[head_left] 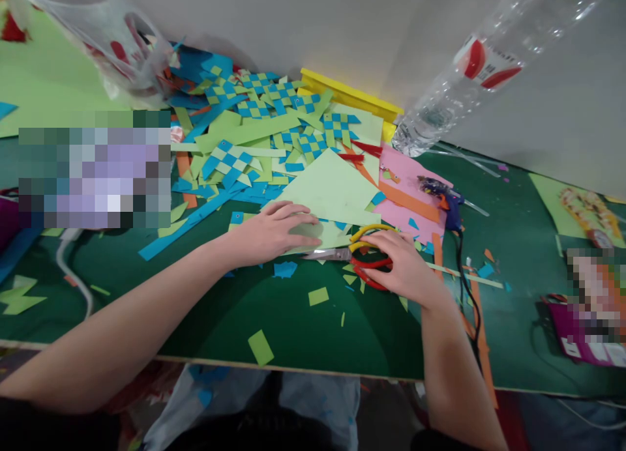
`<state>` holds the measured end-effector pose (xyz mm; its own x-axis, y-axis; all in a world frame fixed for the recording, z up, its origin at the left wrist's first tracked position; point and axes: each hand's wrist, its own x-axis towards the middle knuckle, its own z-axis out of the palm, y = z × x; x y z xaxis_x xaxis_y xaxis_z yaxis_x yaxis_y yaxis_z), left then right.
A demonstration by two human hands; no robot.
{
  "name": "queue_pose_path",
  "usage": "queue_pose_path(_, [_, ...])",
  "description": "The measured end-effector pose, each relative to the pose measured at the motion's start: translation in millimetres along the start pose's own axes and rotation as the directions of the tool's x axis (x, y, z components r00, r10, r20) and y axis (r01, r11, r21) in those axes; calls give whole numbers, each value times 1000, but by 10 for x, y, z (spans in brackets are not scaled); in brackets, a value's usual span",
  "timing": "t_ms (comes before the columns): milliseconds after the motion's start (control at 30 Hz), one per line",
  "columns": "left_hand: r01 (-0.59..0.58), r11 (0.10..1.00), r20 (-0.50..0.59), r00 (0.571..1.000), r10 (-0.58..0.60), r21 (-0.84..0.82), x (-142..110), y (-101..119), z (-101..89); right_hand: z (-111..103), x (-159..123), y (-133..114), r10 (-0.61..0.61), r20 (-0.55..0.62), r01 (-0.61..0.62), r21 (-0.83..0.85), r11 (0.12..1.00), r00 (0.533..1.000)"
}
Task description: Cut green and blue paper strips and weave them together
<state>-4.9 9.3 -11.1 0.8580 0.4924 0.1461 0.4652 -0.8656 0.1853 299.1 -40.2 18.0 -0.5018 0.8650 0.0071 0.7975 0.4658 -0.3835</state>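
Left hand [283, 229] lying palm-down on pale green paper [332, 187], fingers extended and slightly spread, gripping nothing. Right hand [403, 265] gripping scissors [343, 254] by red and yellow handles. Blades pointing left, lying along paper's near edge, close to left fingers. Paper resting on green table [313, 334], woven blue-and-green pieces [229, 161] lying left and behind, pink sheet [411, 206] lying right. Clear bottle [493, 66] standing beyond pink sheet.

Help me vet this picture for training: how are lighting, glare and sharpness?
Head view: soft shadow darkens the green tabletop near its front edge; head view: glints streak the clear plastic bottle; head view: mosaic patches hide parts at left and right; head view: the scissors look fairly crisp.
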Motion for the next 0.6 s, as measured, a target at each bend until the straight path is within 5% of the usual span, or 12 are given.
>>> queue_pose_path(133, [2,1000,-40,999,-1,24,24,42,18,-16,-24,30,19,-7,-19,-5,1000,1000])
queue_pose_path(400, [-4,1000,-313,950,8,16,22,35,-75,-30,-76,93,69,-24,-70,-22,997,997])
queue_pose_path(600, [-16,994,-97,995,5,-111,-136,-165,-184,-36,-84,83,79,-7,-79,-32,996,997])
